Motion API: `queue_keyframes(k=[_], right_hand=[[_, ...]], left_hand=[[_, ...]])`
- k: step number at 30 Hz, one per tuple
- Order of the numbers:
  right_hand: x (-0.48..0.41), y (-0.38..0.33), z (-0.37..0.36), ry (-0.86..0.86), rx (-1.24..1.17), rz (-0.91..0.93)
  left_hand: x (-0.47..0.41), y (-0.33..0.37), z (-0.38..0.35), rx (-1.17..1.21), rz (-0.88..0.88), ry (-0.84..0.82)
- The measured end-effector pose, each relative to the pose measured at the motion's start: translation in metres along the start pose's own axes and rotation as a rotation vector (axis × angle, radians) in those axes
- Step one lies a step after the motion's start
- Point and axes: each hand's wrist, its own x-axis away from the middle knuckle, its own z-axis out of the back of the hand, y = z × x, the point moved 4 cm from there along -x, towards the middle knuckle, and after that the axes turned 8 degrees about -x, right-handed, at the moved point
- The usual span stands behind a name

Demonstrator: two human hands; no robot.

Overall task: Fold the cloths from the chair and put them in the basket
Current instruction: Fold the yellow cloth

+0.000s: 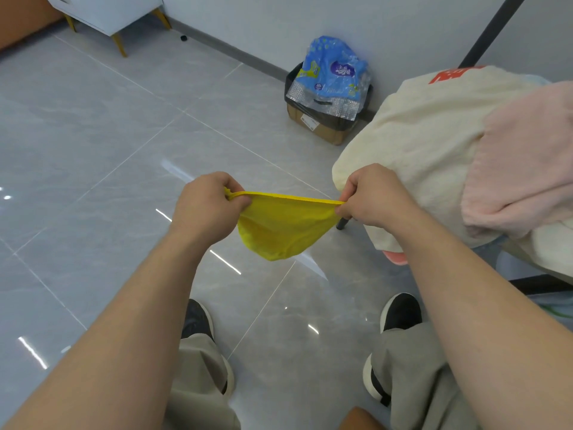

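A small yellow cloth [280, 228] hangs in the air above the floor, stretched by its top edge between my two hands. My left hand [207, 206] pinches its left corner and my right hand [375, 197] pinches its right corner. The cloth sags down in a rounded pouch between them. To the right, a cream cloth [415, 141] with a red print and a pink cloth [524, 169] lie draped over the chair [342, 224], of which only a dark leg shows. No basket is in view.
A cardboard box [319, 127] lined with a black bag and holding a blue plastic package [333, 72] stands by the wall. A white cabinet [111, 13] on gold legs is at the top left. A dark pole [490, 29] leans at the top right. My feet stand on glossy grey tiles.
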Motion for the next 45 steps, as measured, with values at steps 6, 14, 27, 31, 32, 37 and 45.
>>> queue_keyframes(k=[6, 14, 27, 31, 32, 37, 45], right_hand=[[0.003, 0.000, -0.005, -0.114, 0.259, -0.015], [0.017, -0.023, -0.021, -0.336, -0.299, 0.265], [0.015, -0.032, -0.033, -0.268, -0.279, 0.406], [0.013, -0.033, -0.033, -0.179, -0.196, 0.425], [0.012, -0.032, -0.032, -0.139, -0.179, 0.421], [0.003, -0.022, -0.016, 0.108, -0.245, 0.308], [-0.012, -0.004, -0.011, 0.210, -0.604, 0.131]], left_hand=[[0.005, 0.014, -0.004, 0.151, -0.084, -0.067], [0.028, 0.047, -0.020, 0.054, -0.320, -0.120], [0.029, 0.050, -0.025, 0.143, -0.263, -0.147], [0.029, 0.050, -0.024, 0.169, -0.253, -0.166], [0.029, 0.051, -0.025, 0.153, -0.260, -0.169], [0.029, 0.052, -0.023, 0.083, -0.329, -0.192], [0.034, 0.053, -0.025, 0.023, -0.401, -0.257]])
